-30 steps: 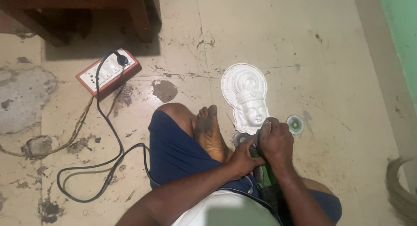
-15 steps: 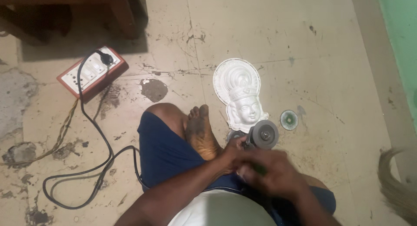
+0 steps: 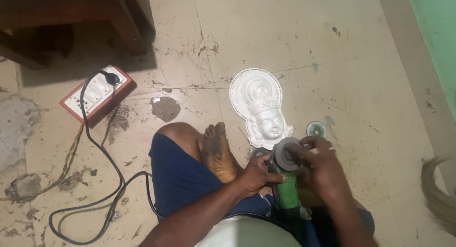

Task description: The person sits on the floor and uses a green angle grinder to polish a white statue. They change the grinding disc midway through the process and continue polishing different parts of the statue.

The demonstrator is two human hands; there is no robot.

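A green-bodied handheld angle grinder with a grey round disc guard (image 3: 286, 173) lies over the lap of a seated person, its disc end turned up and toward the floor ahead, its green barrel running back toward the body. The left hand (image 3: 256, 175) is closed in a firm grip around the neck of the tool just behind the guard. The right hand (image 3: 322, 167) rests over the right side of the guard, its fingers (image 3: 304, 145) curled onto the disc face; this grip is closed on the disc end of the grinder, though exactly what the fingertips pinch cannot be made out. Just beyond the guard, touching or nearly touching its far edge, a white moulded plaster face relief with an arched, ribbed crown (image 3: 259, 107) lies flat on the floor, face up, crown pointing away from the person. To its right, near the right hand but apart from it, a small round greenish disc (image 3: 316, 129) lies flat. The person sits with one leg folded, the bare dusty foot (image 3: 217, 152) sole-up beside the left hand, over dark blue shorts (image 3: 183, 178). A black power cable (image 3: 92, 180) loops across the stained pale tiled floor (image 3: 294, 42) on the left and runs up to a red-and-white switched socket board (image 3: 97, 94), where a black plug is seated. Dark wooden furniture legs (image 3: 128, 23) stand at upper left, and a green wall (image 3: 439, 33) borders the right edge.
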